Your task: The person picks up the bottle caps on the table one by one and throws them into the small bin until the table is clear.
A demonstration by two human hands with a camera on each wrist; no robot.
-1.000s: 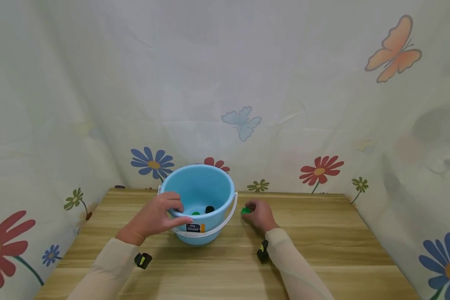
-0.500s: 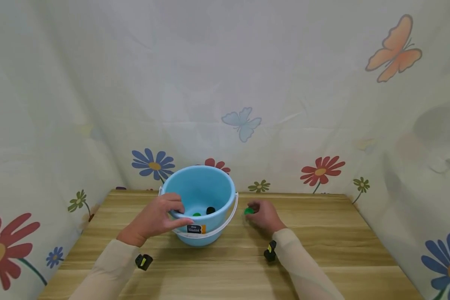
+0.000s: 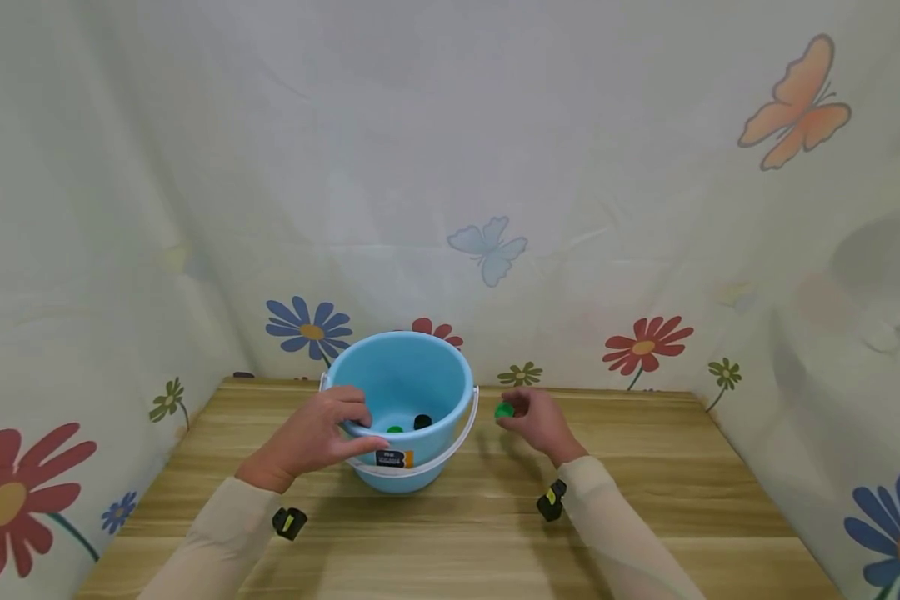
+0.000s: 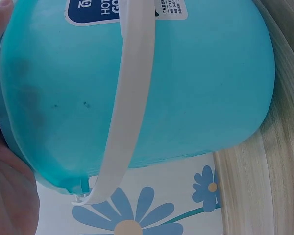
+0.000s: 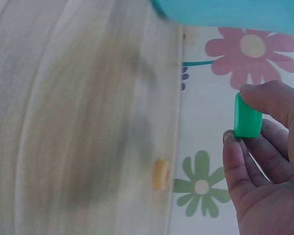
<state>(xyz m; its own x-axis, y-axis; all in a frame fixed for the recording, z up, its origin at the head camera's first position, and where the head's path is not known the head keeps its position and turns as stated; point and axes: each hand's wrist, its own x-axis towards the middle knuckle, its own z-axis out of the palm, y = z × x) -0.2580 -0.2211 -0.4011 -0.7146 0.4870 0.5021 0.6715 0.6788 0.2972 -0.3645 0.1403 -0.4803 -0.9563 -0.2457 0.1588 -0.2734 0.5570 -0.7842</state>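
A light blue bucket (image 3: 401,475) with a white handle stands on the table. At its near left rim my left hand (image 3: 307,437) grips the edge, thumb outside and fingers over the inside. Inside the bucket lie a green piece (image 3: 395,429) and a black round piece (image 3: 423,422). To the right of the bucket, my right hand (image 3: 542,423) pinches a green bottle cap (image 5: 248,116) between thumb and fingertips. In the right wrist view the cap is held on its side, apart from the tabletop.
The wooden table (image 3: 645,475) ends at a flower-print curtain (image 3: 570,167) behind and at both sides. A small orange piece (image 5: 161,174) lies near the table's far edge in the right wrist view; the head view does not show it. The bucket's white handle (image 4: 130,93) hangs down in front.
My right hand has drawn slightly to the right, away from the bucket, and has risen with the green bottle cap. The left hand keeps its hold on the bucket rim.
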